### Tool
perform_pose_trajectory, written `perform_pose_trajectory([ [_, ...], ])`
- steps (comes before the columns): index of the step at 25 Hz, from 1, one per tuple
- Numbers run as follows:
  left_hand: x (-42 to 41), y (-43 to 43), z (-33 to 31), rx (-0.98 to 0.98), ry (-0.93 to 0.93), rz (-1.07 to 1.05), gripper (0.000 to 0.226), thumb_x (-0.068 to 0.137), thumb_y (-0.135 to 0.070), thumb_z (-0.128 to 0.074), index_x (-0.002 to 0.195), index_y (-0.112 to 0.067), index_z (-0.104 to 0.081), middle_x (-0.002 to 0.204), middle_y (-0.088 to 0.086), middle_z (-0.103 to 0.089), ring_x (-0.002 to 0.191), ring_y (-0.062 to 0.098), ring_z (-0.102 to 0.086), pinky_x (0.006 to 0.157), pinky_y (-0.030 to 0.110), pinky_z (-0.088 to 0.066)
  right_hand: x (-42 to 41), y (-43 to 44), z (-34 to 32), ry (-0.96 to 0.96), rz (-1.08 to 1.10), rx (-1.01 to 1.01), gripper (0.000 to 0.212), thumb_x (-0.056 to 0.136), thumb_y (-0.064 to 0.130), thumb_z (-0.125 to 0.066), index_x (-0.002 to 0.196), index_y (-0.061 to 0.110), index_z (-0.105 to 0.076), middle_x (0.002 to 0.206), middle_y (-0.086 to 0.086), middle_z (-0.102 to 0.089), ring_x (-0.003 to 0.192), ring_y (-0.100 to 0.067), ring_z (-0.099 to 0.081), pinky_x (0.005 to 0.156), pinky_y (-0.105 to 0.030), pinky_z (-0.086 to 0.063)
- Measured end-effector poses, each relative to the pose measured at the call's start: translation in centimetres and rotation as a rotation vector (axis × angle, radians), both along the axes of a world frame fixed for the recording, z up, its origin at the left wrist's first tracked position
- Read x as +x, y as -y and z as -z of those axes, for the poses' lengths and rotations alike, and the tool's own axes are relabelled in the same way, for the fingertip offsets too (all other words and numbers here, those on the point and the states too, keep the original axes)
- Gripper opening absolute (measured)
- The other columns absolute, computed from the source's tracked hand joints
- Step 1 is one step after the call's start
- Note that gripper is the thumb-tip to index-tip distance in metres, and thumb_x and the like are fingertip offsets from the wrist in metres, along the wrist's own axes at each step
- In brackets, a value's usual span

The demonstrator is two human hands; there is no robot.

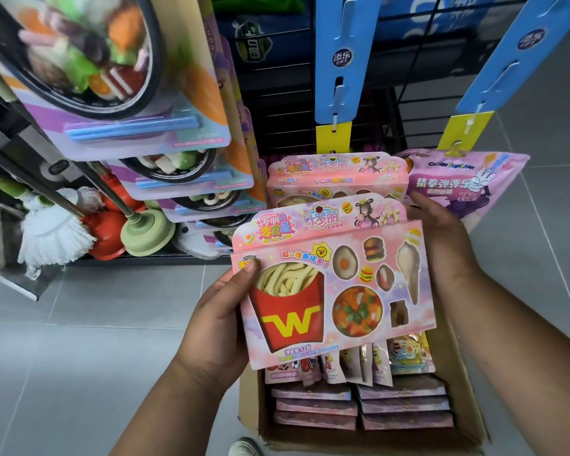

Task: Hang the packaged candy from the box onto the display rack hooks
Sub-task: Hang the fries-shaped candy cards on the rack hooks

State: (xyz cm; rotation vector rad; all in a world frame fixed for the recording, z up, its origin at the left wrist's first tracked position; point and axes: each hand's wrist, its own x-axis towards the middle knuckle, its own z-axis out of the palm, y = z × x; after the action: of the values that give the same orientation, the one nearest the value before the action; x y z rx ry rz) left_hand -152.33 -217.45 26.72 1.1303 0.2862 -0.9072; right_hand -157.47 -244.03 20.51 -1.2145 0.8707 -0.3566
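My left grip [218, 311] holds the candy pack [336, 291] by its left edge, thumb on the front, fingers behind. My right grip [441, 245] lies at the pack's right edge, fingers partly hidden behind it; I cannot tell if it clasps or only steadies. The pack is in the air over the box [468, 419], just in front of a like pack [336, 179] that seems to hang under the blue strip [339, 60]. I judge this the carry to a hook. Next I must raise the pack, find a free hook, and line its header hole onto it.
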Motion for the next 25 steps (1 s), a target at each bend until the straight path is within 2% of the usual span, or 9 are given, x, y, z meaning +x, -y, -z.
perform_pose_trajectory([
  [2, 0.0, 0.5, -0.1, 0.013, 0.026, -0.007, 0.034, 0.083, -0.029, -0.062, 0.111, -0.011, -0.071, 0.110, 0.018, -0.075, 0.088, 0.031, -0.075, 0.078, 0.048, -0.061, -1.4, -0.5, -1.1, 0.003, -0.021, -0.022, 0.023, 0.096, 0.028, -0.057, 0.112, 0.021, -0.073, 0.096, -0.005, -0.077, 0.085, -0.022, -0.074, 0.081, -0.039, -0.057],
  [4, 0.2, 1.0, -0.3, 0.000, 0.053, -0.013, 0.036, 0.082, -0.028, -0.056, 0.110, -0.010, -0.070, 0.108, 0.017, -0.075, 0.087, 0.029, -0.075, 0.079, 0.047, -0.060, -3.1, -0.9, -1.9, 0.052, -0.044, 0.050, 0.031, 0.098, 0.042, -0.052, 0.110, 0.024, -0.073, 0.101, -0.004, -0.077, 0.094, -0.024, -0.074, 0.084, -0.044, -0.055],
  [7, 0.5, 1.9, -0.5, -0.028, 0.082, -0.012, 0.033, 0.083, -0.026, -0.056, 0.108, -0.010, -0.071, 0.107, 0.016, -0.076, 0.088, 0.028, -0.076, 0.080, 0.047, -0.061, -4.8, -1.3, -2.9, 0.141, -0.161, 0.151, 0.052, 0.075, 0.056, -0.069, 0.116, 0.024, -0.070, 0.117, -0.005, -0.072, 0.110, -0.025, -0.068, 0.095, -0.049, -0.053],
  [10, 1.1, 3.0, -0.6, -0.029, 0.128, -0.013, 0.032, 0.085, -0.027, -0.056, 0.108, -0.011, -0.072, 0.107, 0.016, -0.076, 0.092, 0.028, -0.075, 0.083, 0.048, -0.060, -5.5, -1.6, -3.7, 0.190, -0.193, 0.052, 0.056, 0.065, 0.031, -0.075, 0.119, 0.024, -0.067, 0.109, -0.003, -0.075, 0.098, -0.023, -0.073, 0.077, -0.037, -0.060],
  [13, 1.5, 4.7, -1.1, 0.051, 0.220, -0.002, 0.042, 0.085, -0.030, -0.059, 0.121, -0.007, -0.065, 0.115, 0.018, -0.074, 0.106, 0.036, -0.071, 0.088, 0.053, -0.058, -5.4, -1.4, -4.8, 0.215, -0.105, -0.018, 0.061, 0.058, 0.028, -0.075, 0.118, 0.023, -0.067, 0.098, 0.002, -0.077, 0.085, -0.018, -0.075, 0.063, -0.031, -0.060],
  [16, 1.6, 6.4, -1.3, 0.187, 0.347, -0.017, 0.047, 0.085, -0.025, -0.067, 0.130, -0.016, -0.056, 0.117, 0.012, -0.074, 0.104, 0.034, -0.073, 0.080, 0.061, -0.059, -4.7, -0.7, -5.4, 0.216, -0.034, -0.070, 0.057, 0.062, 0.029, -0.075, 0.118, 0.025, -0.067, 0.103, 0.004, -0.077, 0.093, -0.018, -0.074, 0.075, -0.037, -0.062],
  [18, 1.6, 7.4, -1.1, 0.252, 0.461, -0.026, 0.057, 0.090, -0.012, -0.069, 0.140, -0.025, -0.046, 0.124, 0.007, -0.070, 0.107, 0.027, -0.072, 0.084, 0.057, -0.060, -4.2, -0.2, -5.8, 0.216, -0.013, -0.111, 0.058, 0.068, 0.025, -0.072, 0.124, 0.024, -0.064, 0.106, 0.007, -0.076, 0.100, -0.018, -0.072, 0.085, -0.039, -0.060],
  [20, 1.5, 8.1, -0.8, 0.273, 0.581, -0.013, 0.066, 0.091, -0.008, -0.070, 0.144, -0.033, -0.040, 0.128, 0.000, -0.067, 0.112, 0.021, -0.070, 0.089, 0.051, -0.059, -3.6, 0.1, -6.3, 0.223, -0.006, -0.143, 0.053, 0.074, 0.022, -0.070, 0.126, 0.026, -0.063, 0.105, 0.009, -0.076, 0.100, -0.016, -0.072, 0.085, -0.039, -0.060],
  [25, 2.1, 9.4, -0.6, 0.372, 0.781, -0.056, 0.083, 0.085, -0.027, -0.078, 0.148, -0.046, -0.027, 0.140, -0.007, -0.056, 0.124, 0.012, -0.060, 0.097, 0.040, -0.056, -1.9, 0.5, -7.3, 0.239, -0.028, -0.248, 0.044, 0.093, 0.007, -0.062, 0.131, 0.029, -0.060, 0.112, 0.010, -0.074, 0.106, -0.016, -0.071, 0.090, -0.046, -0.058],
])
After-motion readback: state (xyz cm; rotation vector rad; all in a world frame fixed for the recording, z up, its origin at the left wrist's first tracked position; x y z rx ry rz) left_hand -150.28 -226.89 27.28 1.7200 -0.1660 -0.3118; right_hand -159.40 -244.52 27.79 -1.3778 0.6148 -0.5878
